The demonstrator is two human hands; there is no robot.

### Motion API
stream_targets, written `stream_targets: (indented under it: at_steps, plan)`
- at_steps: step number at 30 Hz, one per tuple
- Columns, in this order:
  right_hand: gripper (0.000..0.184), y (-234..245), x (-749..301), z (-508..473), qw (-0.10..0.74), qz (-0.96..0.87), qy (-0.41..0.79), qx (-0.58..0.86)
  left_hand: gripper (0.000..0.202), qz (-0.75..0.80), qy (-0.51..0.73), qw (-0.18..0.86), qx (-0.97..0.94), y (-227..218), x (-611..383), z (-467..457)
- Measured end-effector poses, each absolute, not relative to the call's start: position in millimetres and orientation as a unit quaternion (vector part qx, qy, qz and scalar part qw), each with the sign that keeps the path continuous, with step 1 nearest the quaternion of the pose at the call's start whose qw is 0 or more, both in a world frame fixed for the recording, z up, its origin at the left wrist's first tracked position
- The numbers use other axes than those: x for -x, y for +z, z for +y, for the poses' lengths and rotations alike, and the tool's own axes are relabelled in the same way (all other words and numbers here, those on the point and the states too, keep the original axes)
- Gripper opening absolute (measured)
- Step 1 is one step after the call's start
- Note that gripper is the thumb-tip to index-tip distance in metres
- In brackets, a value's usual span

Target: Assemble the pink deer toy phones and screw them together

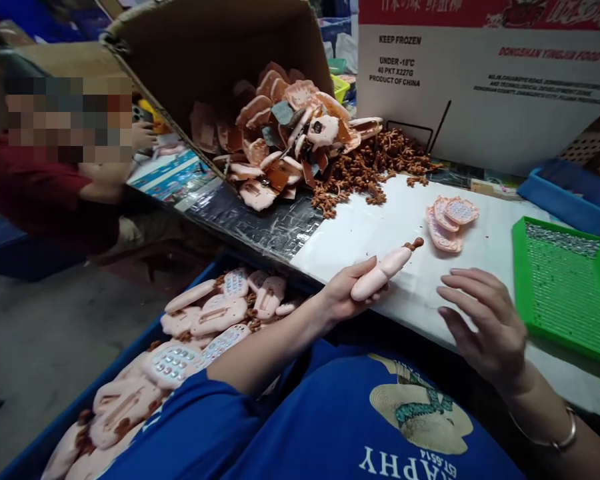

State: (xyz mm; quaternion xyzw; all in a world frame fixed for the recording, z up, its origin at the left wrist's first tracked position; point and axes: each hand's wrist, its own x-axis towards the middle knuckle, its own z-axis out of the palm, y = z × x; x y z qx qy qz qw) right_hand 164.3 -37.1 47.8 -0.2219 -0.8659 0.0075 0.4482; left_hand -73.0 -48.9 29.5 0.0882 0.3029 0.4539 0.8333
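My left hand (347, 293) is closed around a pink toy phone (385, 269) with a brown cord stub at its far end, holding it just above the white table (365, 233). My right hand (483, 320) hovers over the table's near edge, fingers spread and empty. A small stack of pink phone shells (449, 220) lies on the table beyond my right hand. A heap of brown cords (375, 170) spreads further back.
A tipped cardboard box (180, 47) spills pink shells (280, 133) at the back. A blue bin (45, 437) of finished pink phones (205, 327) sits low at my left. A green tray (563, 287) of small screws stands right. Another person (45, 187) sits at far left.
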Motion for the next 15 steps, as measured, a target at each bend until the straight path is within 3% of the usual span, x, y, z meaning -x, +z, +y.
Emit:
stream_targets:
  at_steps: [3,6,10,15]
  plan:
    - [0.048,52,-135,-30,0.39,-0.907,-0.026,0.157,0.03,0.305,0.444,0.837,-0.094,25,71,-62]
    - [0.052,53,-125,-25,0.35,-0.933,0.028,0.08,0.03,0.278,0.419,0.855,-0.122,17,65,-73]
    - [0.058,50,-121,-20,0.366,-0.924,0.108,0.034,0.03,0.247,0.388,0.878,-0.136,-4,58,-79]
    - [0.066,47,-103,-27,0.332,-0.936,0.12,0.009,0.022,0.273,0.456,0.829,-0.172,-12,75,-87]
